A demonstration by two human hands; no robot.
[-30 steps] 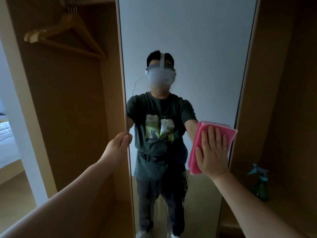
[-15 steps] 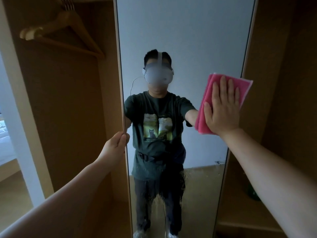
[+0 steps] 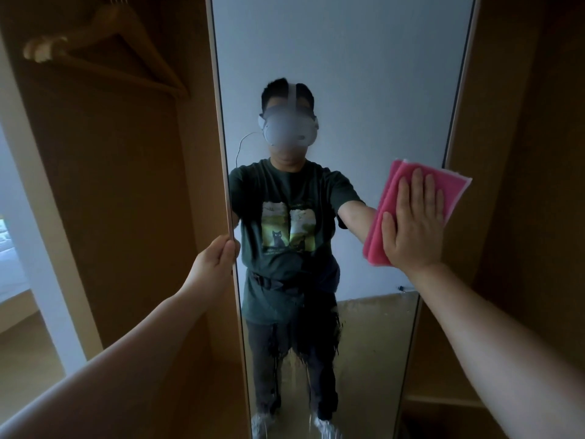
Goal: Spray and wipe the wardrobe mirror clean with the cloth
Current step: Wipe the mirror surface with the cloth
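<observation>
Head view: right hand (image 3: 413, 226), fingers straight, presses pink cloth (image 3: 392, 198) flat on mirror (image 3: 348, 74); left hand (image 3: 215, 264) curls round mirror's left edge

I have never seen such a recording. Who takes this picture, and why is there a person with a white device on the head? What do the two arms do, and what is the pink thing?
No machine is here. A person wears a camera on the head, so the two arms coming in from below are that person's own. The figure in front is the same person, reflected in the tall mirror of the wardrobe; the white device is the headset. The left hand grips the mirror's left edge, fingers curled round it. The right hand lies flat, fingers straight, and presses a folded pink cloth on the glass near its right edge. Wet streaks show low on the glass. A wooden hanger hangs at the upper left.
</observation>
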